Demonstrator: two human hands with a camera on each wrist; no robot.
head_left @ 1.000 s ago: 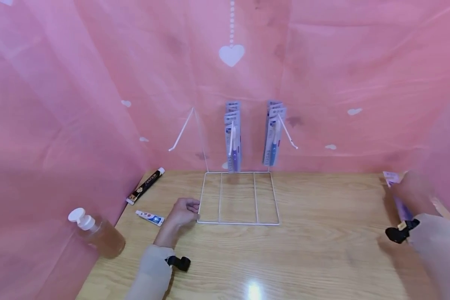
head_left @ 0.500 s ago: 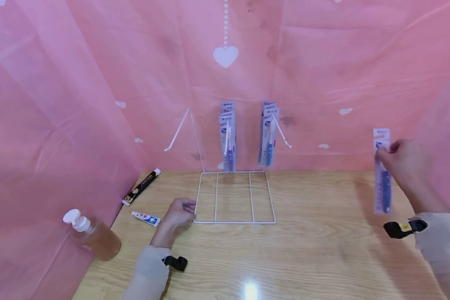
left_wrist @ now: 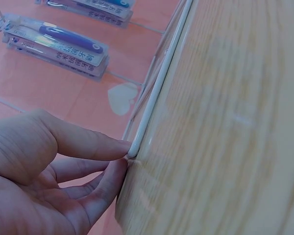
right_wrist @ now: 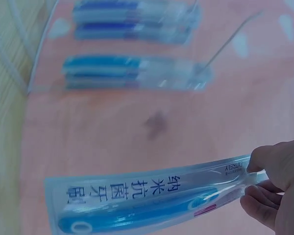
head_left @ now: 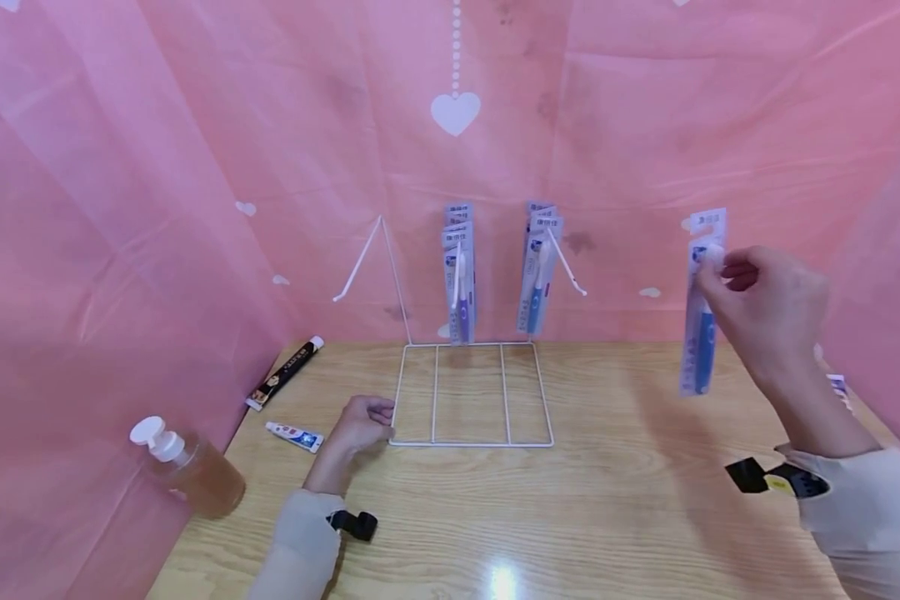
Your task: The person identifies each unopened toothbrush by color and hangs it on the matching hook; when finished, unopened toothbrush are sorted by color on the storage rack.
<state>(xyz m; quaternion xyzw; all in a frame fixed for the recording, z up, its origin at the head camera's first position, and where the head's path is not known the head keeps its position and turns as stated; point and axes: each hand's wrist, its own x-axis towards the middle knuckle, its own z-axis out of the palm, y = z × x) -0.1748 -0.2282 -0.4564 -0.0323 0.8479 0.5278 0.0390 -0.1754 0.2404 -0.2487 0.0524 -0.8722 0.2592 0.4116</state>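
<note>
Packaged toothbrush [head_left: 701, 333] is pinched near its top by right hand [head_left: 768, 312], held above surface [head_left: 645, 500]; wire rack [head_left: 471, 398] corner is pinched by left hand [head_left: 356, 425].

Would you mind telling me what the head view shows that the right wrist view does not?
Only the head view shows the left hand at the corner of the wire rack, the pump bottle and two tubes on the table. Only the right wrist view shows the printing on the pack. Both show the right hand pinching a toothbrush pack, and packs hanging on hooks.
</note>
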